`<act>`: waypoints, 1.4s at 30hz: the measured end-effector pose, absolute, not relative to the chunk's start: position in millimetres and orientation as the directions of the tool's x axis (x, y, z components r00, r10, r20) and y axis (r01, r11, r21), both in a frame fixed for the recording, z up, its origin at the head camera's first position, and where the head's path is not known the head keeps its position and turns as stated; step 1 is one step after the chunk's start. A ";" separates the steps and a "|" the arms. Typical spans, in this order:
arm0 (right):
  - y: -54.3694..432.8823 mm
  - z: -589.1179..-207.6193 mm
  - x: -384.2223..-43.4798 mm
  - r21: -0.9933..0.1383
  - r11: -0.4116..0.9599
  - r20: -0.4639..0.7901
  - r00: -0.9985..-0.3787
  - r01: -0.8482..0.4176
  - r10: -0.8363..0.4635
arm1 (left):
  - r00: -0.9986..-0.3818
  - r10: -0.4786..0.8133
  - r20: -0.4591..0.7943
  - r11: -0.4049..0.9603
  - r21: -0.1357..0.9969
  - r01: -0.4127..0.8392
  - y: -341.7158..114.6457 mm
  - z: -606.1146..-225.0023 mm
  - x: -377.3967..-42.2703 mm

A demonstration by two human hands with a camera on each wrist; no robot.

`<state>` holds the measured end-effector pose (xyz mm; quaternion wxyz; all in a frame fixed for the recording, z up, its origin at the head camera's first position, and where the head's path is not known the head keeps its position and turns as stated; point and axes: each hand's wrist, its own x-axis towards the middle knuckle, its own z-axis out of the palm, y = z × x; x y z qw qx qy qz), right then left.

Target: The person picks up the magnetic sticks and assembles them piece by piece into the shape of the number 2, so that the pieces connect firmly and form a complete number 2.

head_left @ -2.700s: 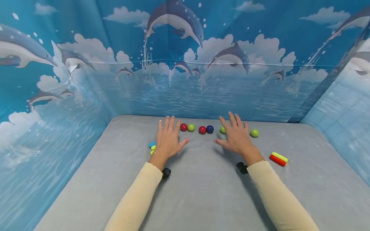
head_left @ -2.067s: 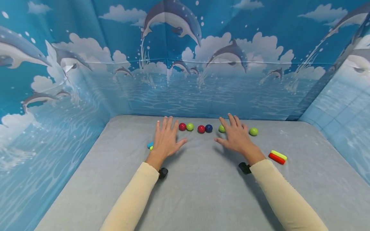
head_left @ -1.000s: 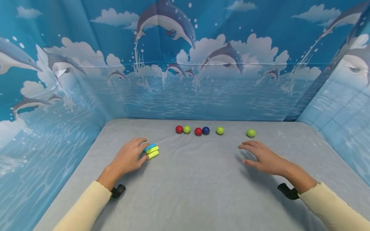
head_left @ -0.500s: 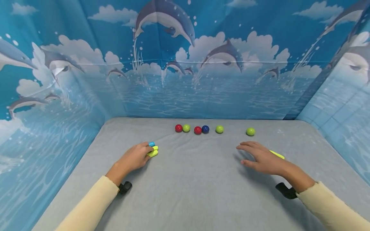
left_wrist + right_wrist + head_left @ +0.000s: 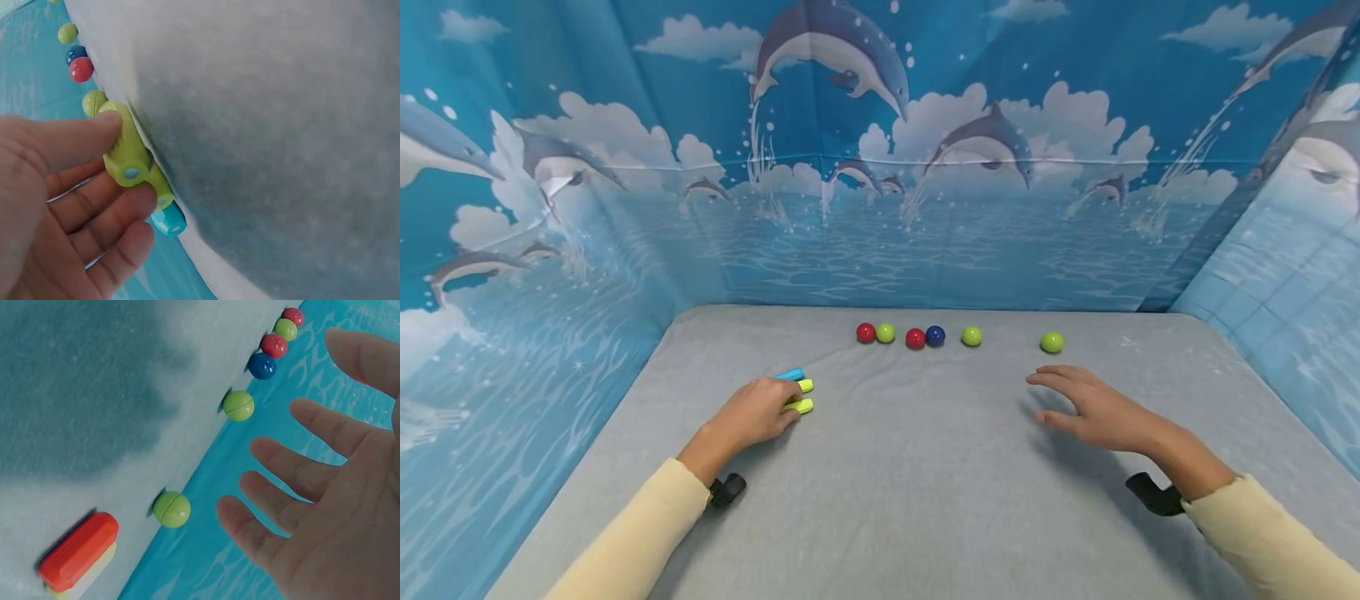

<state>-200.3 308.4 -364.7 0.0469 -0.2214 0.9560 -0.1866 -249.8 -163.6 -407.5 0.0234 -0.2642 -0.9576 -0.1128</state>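
Observation:
My left hand point(image 5: 756, 412) pinches the nearest yellow-green plastic bar point(image 5: 128, 147) between thumb and fingers. This bar has a pale blue dot on its end in the left wrist view. Just beyond it lie a second yellow-green bar point(image 5: 806, 386), partly covered by the fingers, and a blue bar point(image 5: 792, 374). On the right, my right hand point(image 5: 1093, 408) hovers over the grey cloth, fingers extended and apart, holding nothing. A red bar point(image 5: 80, 550) rests beside another yellow-green bar point(image 5: 94, 572) near that hand; the hand hides both in the head view.
Along the far edge of the grey cloth point(image 5: 910, 467) sits a row of balls: two red balls point(image 5: 866, 332), a dark blue ball point(image 5: 935, 336) and several green balls point(image 5: 1052, 342). Blue dolphin-print curtains point(image 5: 880, 233) rise behind and at both sides.
Both hands were spread near the far edge; the left came back leftward to the bars, the right went back rightward. The left fingers closed on the nearest bar, which now stands apart from its neighbour.

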 end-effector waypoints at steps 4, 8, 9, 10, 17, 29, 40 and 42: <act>312.6 -364.4 -199.8 -0.374 0.848 -0.017 -0.911 -0.376 -0.412 | -0.867 0.483 0.125 0.831 0.247 0.499 -161.3 -404.0 -248.8; 319.4 -364.1 -200.5 -0.377 0.854 -0.008 -0.921 -0.359 -0.390 | -0.867 0.474 0.153 0.821 0.279 0.498 -157.9 -400.6 -249.3; 321.7 -364.3 -200.9 -0.384 0.852 -0.003 -0.922 -0.357 -0.388 | -0.865 0.477 0.158 0.816 0.285 0.502 -157.1 -400.0 -249.5; 324.2 -364.6 -201.3 -0.387 0.851 0.002 -0.923 -0.355 -0.385 | -0.861 0.481 0.164 0.812 0.289 0.508 -156.2 -399.2 -249.6; 343.3 -365.9 -203.4 -0.409 0.839 0.052 -0.927 -0.358 -0.370 | -0.847 0.503 0.173 0.776 0.342 0.531 -148.1 -394.8 -250.4; 359.8 -371.1 -208.7 -0.366 0.869 0.082 -0.942 -0.333 -0.326 | -0.857 0.495 0.140 0.761 0.405 0.506 -119.2 -394.5 -261.1; 359.5 -372.2 -215.5 -0.375 0.881 0.045 -0.955 -0.287 -0.292 | -0.851 0.522 0.053 0.757 0.431 0.491 -74.2 -395.1 -279.0; 360.3 -373.1 -216.4 -0.382 0.881 0.042 -0.958 -0.278 -0.284 | -0.851 0.522 0.046 0.759 0.429 0.489 -65.8 -396.4 -282.5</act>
